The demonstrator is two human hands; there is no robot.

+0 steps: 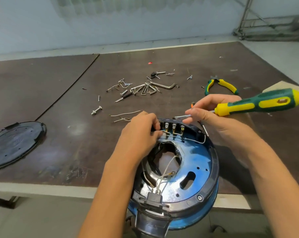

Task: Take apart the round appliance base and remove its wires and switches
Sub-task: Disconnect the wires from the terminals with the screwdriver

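Two bare hands work over a round blue metal appliance base with a black plastic rim (196, 162), which sits at the near edge of a dark brown table (59, 100) and partly overhangs it. The left hand (141, 129) curls its fingers around thin white wires (196, 142) beside a row of small switches (174, 127) set inside the base's far wall. The right hand (212, 115) grips a green and yellow screwdriver (258, 103), its handle pointing right and its metal shaft lying over the far rim. On the table to the left lies a round black plastic cover (15, 145). Farther away, silver hex keys (150, 88) and loose screws (99, 98) are scattered, with green and yellow pliers (220, 85) to their right.
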